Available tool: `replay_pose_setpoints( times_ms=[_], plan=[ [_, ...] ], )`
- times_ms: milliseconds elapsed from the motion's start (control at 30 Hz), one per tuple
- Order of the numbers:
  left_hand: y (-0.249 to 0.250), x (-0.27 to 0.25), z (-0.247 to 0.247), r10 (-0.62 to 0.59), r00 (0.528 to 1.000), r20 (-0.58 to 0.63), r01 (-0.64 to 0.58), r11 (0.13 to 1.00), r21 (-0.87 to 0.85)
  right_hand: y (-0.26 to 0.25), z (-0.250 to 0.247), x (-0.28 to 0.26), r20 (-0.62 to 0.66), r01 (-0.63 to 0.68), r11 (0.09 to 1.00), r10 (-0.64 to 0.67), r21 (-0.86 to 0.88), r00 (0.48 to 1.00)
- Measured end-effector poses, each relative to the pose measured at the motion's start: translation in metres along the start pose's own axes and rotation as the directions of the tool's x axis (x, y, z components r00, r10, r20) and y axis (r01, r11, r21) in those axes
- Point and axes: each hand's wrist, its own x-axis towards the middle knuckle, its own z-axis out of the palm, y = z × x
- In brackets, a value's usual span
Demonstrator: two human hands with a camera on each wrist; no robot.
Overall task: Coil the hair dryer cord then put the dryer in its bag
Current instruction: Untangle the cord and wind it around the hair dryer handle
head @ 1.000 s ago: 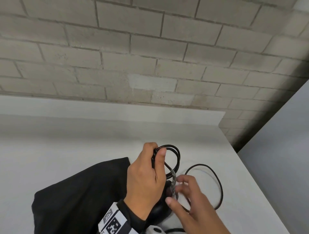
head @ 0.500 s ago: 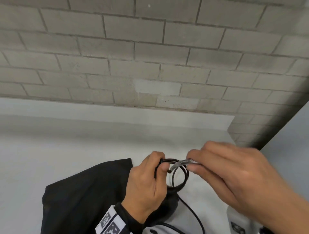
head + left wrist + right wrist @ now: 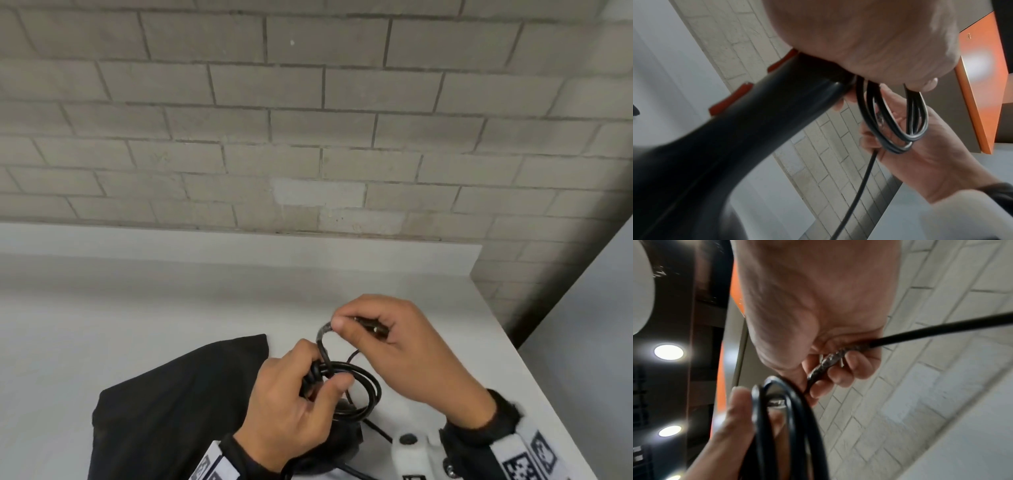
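Head view shows the left hand squeezing a small bunch of black cord loops between thumb and fingers, right at the end of the hair dryer handle. The left wrist view shows that same hand wrapped round the handle and the loops together. The right hand pinches a piece of the cord that has a shiny, twisty wrap on it and holds it up above the loops. It may be a tie or tape on the cord; the picture is too blurry to say.

A few loops are made, so the coiling is well on its way. But more cord runs loose from the right hand and down toward the table, so some is left to wind.

The black bag lies flat on the table, just beside the left hand. The dryer is not in it yet. That step comes after the cord is all wound up.
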Motion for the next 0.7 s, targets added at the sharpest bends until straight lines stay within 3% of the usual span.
replay_pose_setpoints(
  times_ms=[100, 233, 400, 533, 700],
  plan=[
    [-0.002, -0.003, 0.001, -0.031, 0.999, -0.025, 0.03, 0.999, -0.042, 0.008, 0.012, -0.011, -0.022, -0.121, 0.982, 0.126, 0.147, 0.992],
    [-0.007, -0.006, 0.003, -0.107, 0.993, -0.05, 0.106, 0.994, -0.025, 0.006, 0.022, -0.023, -0.097, -0.216, 0.883, 0.279, 0.418, 0.955],
    [-0.008, -0.003, 0.003, -0.185, 0.979, -0.085, 0.182, 0.982, -0.043, 0.006, 0.03, -0.04, -0.129, -0.234, 0.837, 0.337, 0.494, 0.932],
    [-0.008, 0.001, 0.003, -0.174, 0.984, -0.051, 0.173, 0.985, -0.014, 0.014, 0.038, -0.053, -0.059, -0.187, 0.771, 0.279, 0.609, 0.959],
    [-0.008, -0.001, 0.005, -0.178, 0.984, -0.03, 0.177, 0.984, -0.034, 0.022, 0.043, -0.06, -0.058, -0.222, 0.836, 0.288, 0.502, 0.956]
  ],
)
